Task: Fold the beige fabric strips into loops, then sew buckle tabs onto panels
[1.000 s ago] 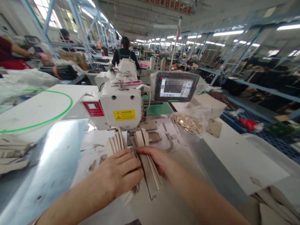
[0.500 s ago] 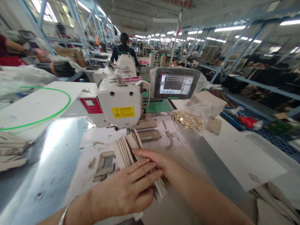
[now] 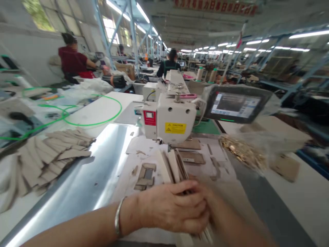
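A bundle of flat beige strips [image 3: 174, 166], seemingly fabric or leather, stands tilted over the sewing machine's work plate. My left hand [image 3: 177, 207], with a silver bangle at its wrist, is closed round the bundle's near side. On the far right side of the same strips is my right hand [image 3: 209, 195], blurred, its fingers largely hidden behind the left one. Just beyond the bundle is the white sewing machine head [image 3: 176, 115] with a yellow caution label. A beige frame-shaped template piece [image 3: 145, 176] lies left of the strips, and a longer beige piece [image 3: 192, 157] lies behind them.
Many loose beige strips [image 3: 51, 154] are heaped at the left. A lit control screen [image 3: 233, 103] stands right of the machine. Below it, a plastic bag holds gold metal parts [image 3: 243, 151]. A green cord [image 3: 102, 122] loops over the white table. Other people sit farther back.
The view has swung left, bringing the strip heap and a seated person into sight. My hands, still on the bundle, have drawn closer together, the left wrapping further round it.
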Motion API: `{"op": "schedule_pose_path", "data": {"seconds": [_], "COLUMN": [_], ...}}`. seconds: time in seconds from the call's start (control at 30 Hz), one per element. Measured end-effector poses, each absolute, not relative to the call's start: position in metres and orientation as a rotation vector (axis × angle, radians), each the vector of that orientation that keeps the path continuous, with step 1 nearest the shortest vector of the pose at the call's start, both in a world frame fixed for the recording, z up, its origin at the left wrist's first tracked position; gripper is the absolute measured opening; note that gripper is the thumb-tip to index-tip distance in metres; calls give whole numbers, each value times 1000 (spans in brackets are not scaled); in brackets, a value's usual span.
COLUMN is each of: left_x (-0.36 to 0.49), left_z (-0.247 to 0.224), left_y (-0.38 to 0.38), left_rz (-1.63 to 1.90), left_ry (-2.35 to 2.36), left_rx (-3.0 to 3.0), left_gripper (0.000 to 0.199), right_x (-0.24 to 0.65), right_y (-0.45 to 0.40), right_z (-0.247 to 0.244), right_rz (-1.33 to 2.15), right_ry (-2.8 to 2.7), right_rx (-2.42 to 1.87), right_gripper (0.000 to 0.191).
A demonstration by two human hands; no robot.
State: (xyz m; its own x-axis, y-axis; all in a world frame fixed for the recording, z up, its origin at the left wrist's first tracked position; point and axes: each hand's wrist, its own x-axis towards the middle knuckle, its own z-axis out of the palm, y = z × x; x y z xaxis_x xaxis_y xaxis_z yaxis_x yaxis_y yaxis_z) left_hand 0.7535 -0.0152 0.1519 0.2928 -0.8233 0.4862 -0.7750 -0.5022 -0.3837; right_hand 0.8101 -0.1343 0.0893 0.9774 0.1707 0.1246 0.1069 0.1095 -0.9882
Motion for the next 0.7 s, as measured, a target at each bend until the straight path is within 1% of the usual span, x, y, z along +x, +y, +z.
{"op": "schedule_pose_path", "data": {"seconds": [0.03, 0.07, 0.2, 0.27, 0.33, 0.37, 0.43, 0.47, 0.5, 0.53, 0.57, 0.63, 0.67, 0.7], "left_x": [751, 748, 738, 736, 736, 736, 738, 739, 741, 743, 745, 749, 750, 752], "left_z": [152, 153, 156, 160, 165, 167, 169, 168, 166, 163, 159, 150, 146, 142], "left_y": [-14, -12, -2, 2, 6, 8, 12, 13, 15, 16, 16, 14, 13, 10], "left_rz": [-971, -948, -823, -745, -641, -572, -449, -433, -466, -540, -642, -894, -952, -928], "left_ry": [1480, 1421, 1107, 1020, 1055, 1104, 1282, 1368, 1479, 1509, 1454, 1174, 996, 861], "left_rx": [-2457, -2463, -2582, -2644, -2734, -2805, -2996, -3128, -3259, -3425, -3610, -3935, -4045, -4120], "left_gripper": [30, 32, 46, 53, 61, 69, 95, 106, 111, 109, 102, 92, 93, 99], "right_x": [801, 791, 762, 762, 774, 782, 800, 808, 815, 820, 823, 825, 824, 822], "right_y": [-120, -106, -68, -70, -84, -94, -116, -127, -136, -143, -148, -151, -151, -151], "right_z": [87, 85, 84, 85, 86, 88, 95, 100, 106, 113, 120, 133, 138, 142], "right_rz": [45, 41, 60, 119, 212, 248, 271, 266, 260, 261, 264, 239, 206, 166], "right_ry": [-233, -244, -261, -249, -304, -343, -395, -402, -399, -402, -407, -450, -484, -533], "right_rx": [-1434, -1407, -1357, -1334, -1291, -1273, -1263, -1273, -1283, -1288, -1294, -1347, -1390, -1441], "right_gripper": [10, 9, 24, 27, 28, 28, 24, 23, 24, 26, 28, 29, 28, 27]}}
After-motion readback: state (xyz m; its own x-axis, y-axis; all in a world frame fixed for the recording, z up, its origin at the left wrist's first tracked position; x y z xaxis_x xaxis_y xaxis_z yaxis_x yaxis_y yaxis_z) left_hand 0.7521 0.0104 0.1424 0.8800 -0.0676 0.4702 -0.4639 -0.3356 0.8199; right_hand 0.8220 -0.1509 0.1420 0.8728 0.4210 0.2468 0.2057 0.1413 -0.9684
